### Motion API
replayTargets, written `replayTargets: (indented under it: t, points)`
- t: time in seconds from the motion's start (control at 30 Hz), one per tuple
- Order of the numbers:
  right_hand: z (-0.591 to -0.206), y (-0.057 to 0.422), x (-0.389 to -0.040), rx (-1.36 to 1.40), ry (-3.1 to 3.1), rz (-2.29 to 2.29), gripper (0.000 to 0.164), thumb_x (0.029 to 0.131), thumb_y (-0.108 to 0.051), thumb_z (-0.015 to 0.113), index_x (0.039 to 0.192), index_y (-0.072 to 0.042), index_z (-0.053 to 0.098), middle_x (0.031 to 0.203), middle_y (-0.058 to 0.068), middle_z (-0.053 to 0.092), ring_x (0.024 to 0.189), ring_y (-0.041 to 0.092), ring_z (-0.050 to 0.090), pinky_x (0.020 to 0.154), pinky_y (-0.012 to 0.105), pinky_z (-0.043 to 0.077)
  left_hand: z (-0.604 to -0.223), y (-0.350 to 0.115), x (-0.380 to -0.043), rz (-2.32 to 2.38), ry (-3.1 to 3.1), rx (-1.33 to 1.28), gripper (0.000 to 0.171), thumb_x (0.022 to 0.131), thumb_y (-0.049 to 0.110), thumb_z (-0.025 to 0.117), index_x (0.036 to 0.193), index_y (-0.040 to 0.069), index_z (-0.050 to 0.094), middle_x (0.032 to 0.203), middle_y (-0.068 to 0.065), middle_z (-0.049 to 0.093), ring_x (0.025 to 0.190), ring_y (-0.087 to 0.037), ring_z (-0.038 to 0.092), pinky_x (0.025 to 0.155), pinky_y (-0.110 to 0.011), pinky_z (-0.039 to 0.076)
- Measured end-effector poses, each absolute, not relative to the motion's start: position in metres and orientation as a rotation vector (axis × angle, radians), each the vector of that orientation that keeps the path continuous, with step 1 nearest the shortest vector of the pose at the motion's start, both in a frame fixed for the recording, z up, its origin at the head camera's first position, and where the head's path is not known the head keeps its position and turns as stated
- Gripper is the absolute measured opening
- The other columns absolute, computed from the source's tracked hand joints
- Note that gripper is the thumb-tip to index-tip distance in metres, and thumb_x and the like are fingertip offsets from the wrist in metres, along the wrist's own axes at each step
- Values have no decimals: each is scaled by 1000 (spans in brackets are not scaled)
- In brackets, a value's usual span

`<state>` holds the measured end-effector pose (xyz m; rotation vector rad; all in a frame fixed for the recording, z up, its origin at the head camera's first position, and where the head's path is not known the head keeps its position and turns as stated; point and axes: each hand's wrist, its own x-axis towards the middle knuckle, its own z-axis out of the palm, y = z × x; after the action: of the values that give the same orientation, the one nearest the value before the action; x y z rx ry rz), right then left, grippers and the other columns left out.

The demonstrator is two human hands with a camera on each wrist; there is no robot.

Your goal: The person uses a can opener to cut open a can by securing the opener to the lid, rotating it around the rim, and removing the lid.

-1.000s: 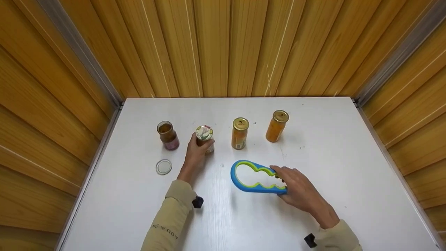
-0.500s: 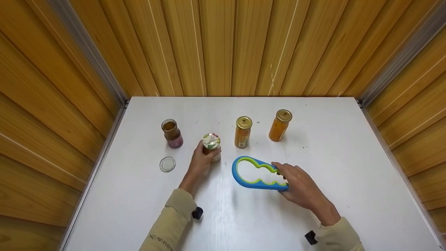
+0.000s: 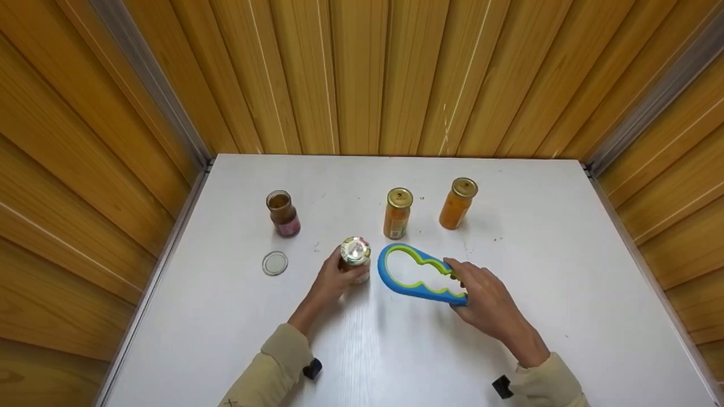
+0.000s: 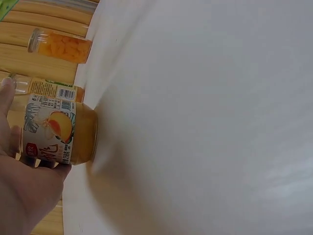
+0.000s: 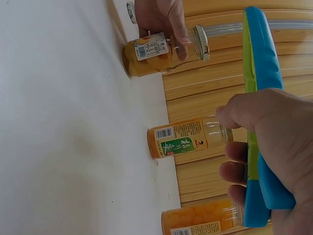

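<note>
My left hand (image 3: 334, 278) grips a glass jar of fruit with a patterned lid (image 3: 355, 250). In the left wrist view the jar (image 4: 54, 129) shows a peach picture on its label, and its base is close over the white tabletop. Fingers and thumb wrap its sides. A blue and green jar opener (image 3: 418, 290) is held by its handles in my right hand (image 3: 489, 302). Its rounded loop points left, just right of the held jar, with nothing inside it. The right wrist view shows fingers curled round the opener (image 5: 266, 49) from the side.
Two gold-lidded jars of orange fruit, one in the middle (image 3: 397, 217) and one farther right (image 3: 456, 208), stand behind the opener. An uncapped brown jar (image 3: 283, 215) stands at the left on the white table (image 3: 186, 316). A loose lid (image 3: 275, 263) lies in front of it.
My left hand has brought the patterned-lid jar nearer to me and rightward, closer to the opener. The opener has tilted slightly, its loop a little farther up in view.
</note>
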<state>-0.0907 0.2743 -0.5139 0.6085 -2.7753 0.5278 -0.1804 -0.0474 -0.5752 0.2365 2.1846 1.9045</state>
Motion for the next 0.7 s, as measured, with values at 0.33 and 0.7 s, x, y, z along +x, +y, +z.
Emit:
replayTargets:
  t: [0.33,0.7]
  points:
    - [-505,254,-90,504,-2779,527,85,71,-12,94,145,-7,53,115,9,67,93,22,62,80,38,53,-574,-34,-150,1871,2167,325,67,93,19,79,151,8,46,146,-9,56,139,-28,49,118,-50,35]
    - [-499,215,-87,501,-2828,484,87,70,-14,96,144,-7,52,116,10,68,101,26,66,83,42,55,-577,-8,-117,1974,2209,315,67,94,17,77,151,16,42,145,3,55,136,-16,50,113,-38,43]
